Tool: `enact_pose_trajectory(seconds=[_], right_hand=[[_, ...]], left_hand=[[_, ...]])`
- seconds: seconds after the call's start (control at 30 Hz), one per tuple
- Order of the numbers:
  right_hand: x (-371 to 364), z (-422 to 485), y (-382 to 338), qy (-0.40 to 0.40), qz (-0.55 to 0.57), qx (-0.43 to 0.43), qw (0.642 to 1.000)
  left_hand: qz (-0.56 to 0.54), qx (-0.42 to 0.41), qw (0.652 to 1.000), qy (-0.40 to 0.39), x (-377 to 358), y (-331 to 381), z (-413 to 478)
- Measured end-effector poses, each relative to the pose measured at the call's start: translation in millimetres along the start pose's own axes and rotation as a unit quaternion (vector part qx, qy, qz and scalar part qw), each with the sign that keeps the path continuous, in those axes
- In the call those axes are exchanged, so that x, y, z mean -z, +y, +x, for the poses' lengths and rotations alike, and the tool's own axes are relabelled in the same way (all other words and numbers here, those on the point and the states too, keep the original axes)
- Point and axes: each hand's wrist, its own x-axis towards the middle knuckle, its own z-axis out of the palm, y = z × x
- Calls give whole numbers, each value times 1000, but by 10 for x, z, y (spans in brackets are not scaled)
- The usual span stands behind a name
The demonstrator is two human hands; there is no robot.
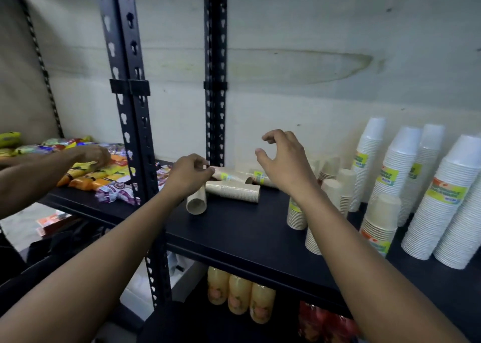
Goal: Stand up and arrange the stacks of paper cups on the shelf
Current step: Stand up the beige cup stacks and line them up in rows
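Several beige paper cup stacks lie on their sides on the black shelf (234,230): one with its open end toward me (196,205), a longer one (235,191) behind it, and two wrapped ones (230,175) (261,177) further back. My left hand (188,177) hovers over the nearest lying stacks with loosely curled fingers; I cannot tell if it touches one. My right hand (285,161) is raised above the wrapped stacks, fingers spread in a claw, holding nothing. Upright stacks stand to the right: short beige ones (296,216) (381,219) and tall white ones (441,204) (397,171).
Black slotted posts (132,113) (215,82) rise at the shelf's left end. Beyond them another person's hand (91,155) rests on colourful snack packets (104,177). Juice bottles (239,294) stand on the shelf below. A pale wall is close behind.
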Motion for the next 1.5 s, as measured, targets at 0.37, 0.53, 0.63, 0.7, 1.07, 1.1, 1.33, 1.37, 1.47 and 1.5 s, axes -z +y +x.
enact_pose_trajectory(seconds=[0.37,0.53,0.63,0.7,1.07,1.1,1.33,1.37,1.47,1.5], right_hand=[[-912,447,308,-262,-152,-44,952],[-1205,437,346,-274,-176,-20,945],[-1345,401,343,-265,-208,25,941],[-1424,391,352,-264,-228,48,936],[-1589,285,486,-213,-266,69,938],[-1556,275,488,-211,-257,65,941],[-1004,432,412,-191,-128,2,973],[-894,488,386,-181,-107,-8,978],[-552,623,313,-161,-23,-38,986],[-436,642,301,-152,-5,-42,987]], left_hand=[[121,85,987,-56,-138,-287,186],[162,141,976,-38,-275,-368,270],[186,165,967,-49,-293,-460,312],[177,170,968,-57,-313,-510,328],[115,168,979,-19,-343,-535,261],[104,164,981,-14,-341,-520,243],[-4,85,996,31,-245,-417,204],[-19,68,997,38,-240,-384,211],[-58,42,997,41,-243,-258,217],[-64,33,997,35,-254,-208,215]])
